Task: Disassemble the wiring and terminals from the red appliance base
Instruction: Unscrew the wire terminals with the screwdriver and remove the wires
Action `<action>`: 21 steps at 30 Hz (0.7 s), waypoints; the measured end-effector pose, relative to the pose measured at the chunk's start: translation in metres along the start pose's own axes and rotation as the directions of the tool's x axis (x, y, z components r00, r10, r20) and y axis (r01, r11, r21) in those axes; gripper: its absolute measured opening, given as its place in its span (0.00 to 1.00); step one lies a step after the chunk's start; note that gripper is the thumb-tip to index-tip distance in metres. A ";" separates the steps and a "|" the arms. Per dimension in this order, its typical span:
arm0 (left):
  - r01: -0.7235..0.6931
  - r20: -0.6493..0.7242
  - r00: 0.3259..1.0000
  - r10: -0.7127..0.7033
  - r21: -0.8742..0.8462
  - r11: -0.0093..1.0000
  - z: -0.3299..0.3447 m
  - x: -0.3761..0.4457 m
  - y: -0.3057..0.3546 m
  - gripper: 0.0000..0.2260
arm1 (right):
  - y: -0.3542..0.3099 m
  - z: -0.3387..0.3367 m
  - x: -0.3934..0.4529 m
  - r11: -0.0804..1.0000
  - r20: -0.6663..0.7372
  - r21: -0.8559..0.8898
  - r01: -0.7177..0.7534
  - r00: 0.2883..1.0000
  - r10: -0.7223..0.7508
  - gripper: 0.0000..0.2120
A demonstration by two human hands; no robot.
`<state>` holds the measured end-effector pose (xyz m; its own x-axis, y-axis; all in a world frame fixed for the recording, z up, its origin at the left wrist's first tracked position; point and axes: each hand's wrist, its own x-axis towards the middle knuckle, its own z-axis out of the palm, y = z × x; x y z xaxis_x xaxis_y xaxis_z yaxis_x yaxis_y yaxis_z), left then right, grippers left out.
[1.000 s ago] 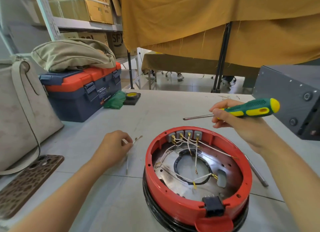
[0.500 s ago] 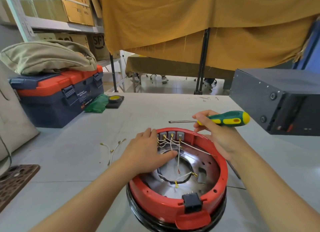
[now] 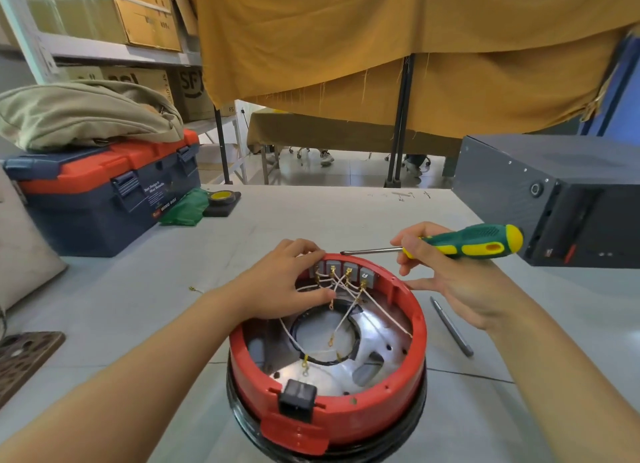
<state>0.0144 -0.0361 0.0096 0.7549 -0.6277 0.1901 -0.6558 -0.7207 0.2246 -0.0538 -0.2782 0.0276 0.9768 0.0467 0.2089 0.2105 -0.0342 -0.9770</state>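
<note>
Head view: left hand (image 3: 277,286) pinches white wires (image 3: 346,319) inside the red base (image 3: 327,365) at the worktop's near edge; right hand (image 3: 453,282), fingers curled round the screwdriver (image 3: 464,245), hovers. A hard tug could snap terminals (image 3: 343,272).

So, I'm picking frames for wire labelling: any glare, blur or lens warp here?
Head view: glare whitens the metal plate inside the red base; white wires stay sharp; wide-angle warp bends the shelf post and frame edges; left hand is crisp, no motion blur.
</note>
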 end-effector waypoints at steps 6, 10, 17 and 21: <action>0.000 0.073 0.997 -0.013 0.177 0.984 -0.004 0.008 0.011 0.34 | -0.003 -0.006 -0.002 0.999 0.069 -0.032 0.033 0.997 -0.031 0.18; 0.084 0.108 0.988 -0.114 0.251 0.964 0.005 0.011 0.032 0.42 | -0.005 -0.004 0.012 0.991 -0.085 -0.058 0.121 0.988 -0.126 0.08; 0.033 0.124 0.991 -0.053 0.165 0.986 0.004 0.009 0.037 0.43 | -0.011 -0.015 0.029 0.957 -0.236 -0.171 0.233 0.934 -0.270 0.12; -0.027 0.189 0.982 0.006 0.108 0.994 -0.002 0.015 0.036 0.42 | -0.014 -0.015 0.030 0.947 -0.216 -0.180 0.265 0.929 -0.301 0.10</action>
<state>0.0024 -0.0710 0.0223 0.7365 -0.6764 0.0073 -0.6725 -0.7311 0.1148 -0.0265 -0.2908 0.0482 0.8524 -0.1624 0.4971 0.4649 -0.2000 -0.8625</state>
